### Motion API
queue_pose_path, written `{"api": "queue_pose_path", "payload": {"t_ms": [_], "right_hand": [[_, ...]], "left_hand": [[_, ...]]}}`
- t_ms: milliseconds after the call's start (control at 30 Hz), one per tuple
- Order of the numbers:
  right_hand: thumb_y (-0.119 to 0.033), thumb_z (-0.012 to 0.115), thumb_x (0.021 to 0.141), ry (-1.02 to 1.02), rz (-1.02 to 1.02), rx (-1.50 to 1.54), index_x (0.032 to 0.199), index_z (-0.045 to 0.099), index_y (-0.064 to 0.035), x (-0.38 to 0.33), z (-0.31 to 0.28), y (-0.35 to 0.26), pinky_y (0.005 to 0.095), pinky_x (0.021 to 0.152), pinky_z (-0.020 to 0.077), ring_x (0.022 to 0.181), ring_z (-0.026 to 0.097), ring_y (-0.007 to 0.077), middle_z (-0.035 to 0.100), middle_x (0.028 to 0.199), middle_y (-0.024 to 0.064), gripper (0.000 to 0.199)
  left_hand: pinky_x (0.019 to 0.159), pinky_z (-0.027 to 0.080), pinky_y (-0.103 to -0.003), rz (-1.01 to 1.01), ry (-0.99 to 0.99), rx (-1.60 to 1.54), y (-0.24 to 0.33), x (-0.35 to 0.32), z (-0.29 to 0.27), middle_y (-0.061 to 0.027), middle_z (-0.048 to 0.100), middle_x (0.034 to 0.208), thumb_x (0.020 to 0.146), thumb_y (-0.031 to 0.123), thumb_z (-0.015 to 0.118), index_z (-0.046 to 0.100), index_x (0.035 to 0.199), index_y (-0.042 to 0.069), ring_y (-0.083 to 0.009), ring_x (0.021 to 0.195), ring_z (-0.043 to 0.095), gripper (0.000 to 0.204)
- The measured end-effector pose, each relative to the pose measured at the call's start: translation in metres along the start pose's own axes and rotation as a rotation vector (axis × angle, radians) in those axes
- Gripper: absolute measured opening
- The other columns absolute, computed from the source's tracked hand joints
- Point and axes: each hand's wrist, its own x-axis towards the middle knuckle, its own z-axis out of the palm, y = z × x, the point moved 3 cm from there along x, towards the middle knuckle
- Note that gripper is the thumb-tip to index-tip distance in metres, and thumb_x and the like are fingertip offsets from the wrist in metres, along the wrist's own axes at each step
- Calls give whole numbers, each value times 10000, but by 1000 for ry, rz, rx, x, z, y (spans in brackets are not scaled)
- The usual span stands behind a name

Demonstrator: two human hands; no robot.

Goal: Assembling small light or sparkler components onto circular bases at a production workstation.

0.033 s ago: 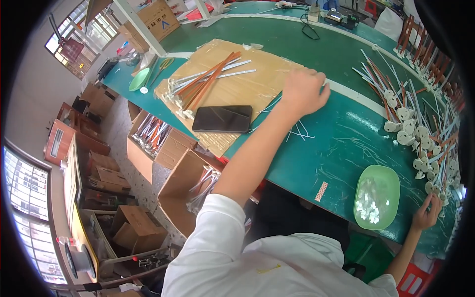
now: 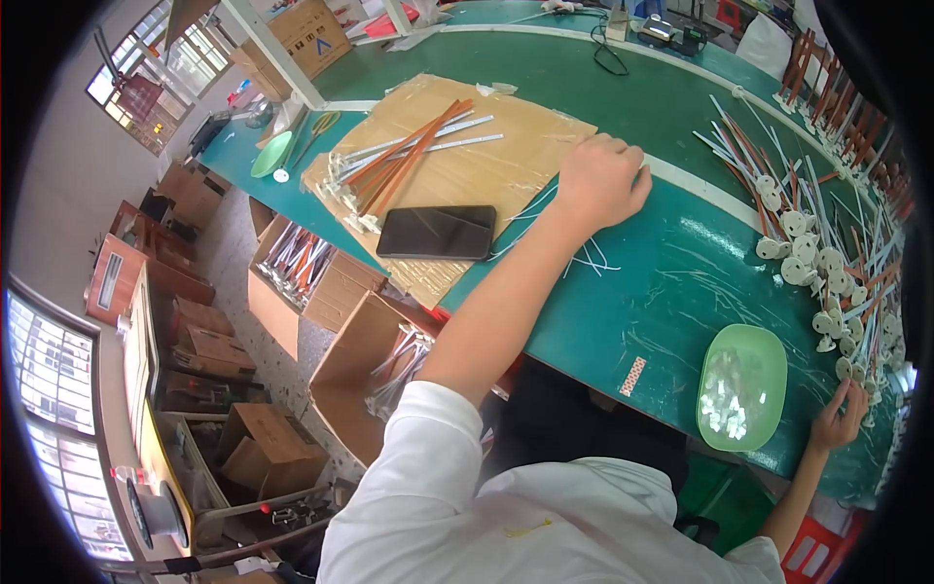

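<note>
1. Left hand (image 2: 605,180) lies palm down on the green worktop (image 2: 671,282), at the right edge of the cardboard sheet (image 2: 486,170). Fingers curl loosely over thin white wires (image 2: 574,255) that trail out from under the hand; whether they actually pinch a wire, cannot tell.
2. Right hand (image 2: 839,420) reaches to the near right rim of the worktop, right of the green plastic dish (image 2: 743,386). Fingers are bent, tips among the pile of white lamp sockets with tubes (image 2: 817,263); grip not readable at this size.
3. The green dish holds small white pieces and sits near the worktop's front edge, between the two hands.
4. Black phone (image 2: 437,233) lies face up on the near part of the cardboard sheet, left of the left forearm.
5. Bundle of orange and white tubes (image 2: 409,156) lies diagonally on the cardboard, beyond the phone.
6. Open cardboard boxes (image 2: 365,341) holding more tubes stand on the floor, below the cardboard sheet's side of the worktop.
</note>
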Motion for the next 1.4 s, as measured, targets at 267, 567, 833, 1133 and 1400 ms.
{"api": "queue_pose_path", "payload": {"t_ms": [267, 567, 833, 1133, 1400], "right_hand": [[-14, 619, 935, -117, 111, -50, 936, 711, 34, 1, 7, -4, 347, 760, 512, 800, 654, 264, 702, 888, 148, 104], [27, 664, 859, -43, 104, -51, 762, 641, 33, 25, 11, -36, 355, 657, 477, 680, 584, 282, 621, 751, 152, 100], [78, 676, 769, 37, 87, -14, 651, 565, 20, 38, 8, -48, 346, 588, 421, 589, 521, 272, 523, 636, 124, 172], [99, 686, 677, 145, 7, 138, 556, 488, -34, 42, -2, -57, 341, 547, 367, 493, 447, 236, 479, 543, 64, 268], [59, 693, 700, 170, 105, 186, 566, 516, -44, 41, -7, -54, 310, 502, 365, 503, 482, 210, 533, 571, 60, 245]], "left_hand": [[696, 448, -401, 150, 201, -37, -18, -16, 14, -68, 616, 632, 725, 166, 667, 608, 620, 84, -256, 751, 595, 146], [688, 488, -399, 145, 140, -116, -26, -9, 22, -101, 640, 664, 774, 121, 719, 634, 667, 49, -309, 690, 611, 154], [658, 485, -398, 75, 30, -24, -20, -11, 23, -110, 657, 701, 821, 140, 715, 664, 708, 39, -298, 712, 620, 160], [673, 477, -360, 148, -19, -32, -27, -14, 16, -107, 635, 755, 868, 142, 702, 649, 749, 10, -256, 733, 614, 186], [660, 449, -309, 48, 79, -264, 43, -5, 7, -55, 607, 718, 906, 113, 663, 615, 742, -1, -156, 700, 556, 205]]}}
